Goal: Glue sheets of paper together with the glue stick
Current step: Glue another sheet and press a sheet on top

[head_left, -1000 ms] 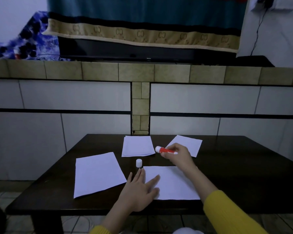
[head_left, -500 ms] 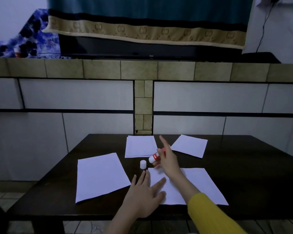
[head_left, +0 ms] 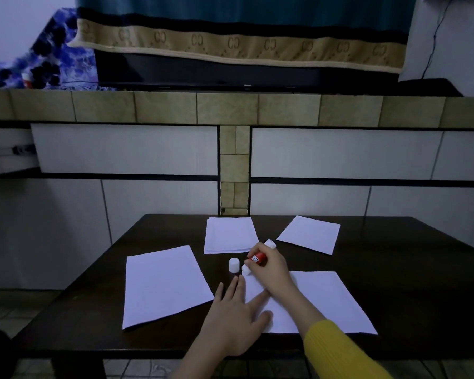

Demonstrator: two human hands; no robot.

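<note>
A red glue stick (head_left: 257,258) is gripped in my right hand (head_left: 274,270), tilted with its white tip down at the far left corner of the near sheet of paper (head_left: 326,302). My left hand (head_left: 237,320) lies flat with fingers spread on that sheet's left edge. The white cap (head_left: 234,265) stands upright on the table just left of the glue tip. Another sheet (head_left: 162,285) lies to the left. A small stack of paper (head_left: 229,235) and a single sheet (head_left: 311,233) lie further back.
The dark wooden table (head_left: 408,269) stands against a tiled wall (head_left: 340,154). Above the tiled ledge sits a dark television (head_left: 230,72) draped with a teal and beige cloth. Floor tiles show at the lower left.
My right hand has brought the glue stick from the far side down to the near sheet's far left corner, tip now pointing down. My left hand has stayed flat on the sheet.
</note>
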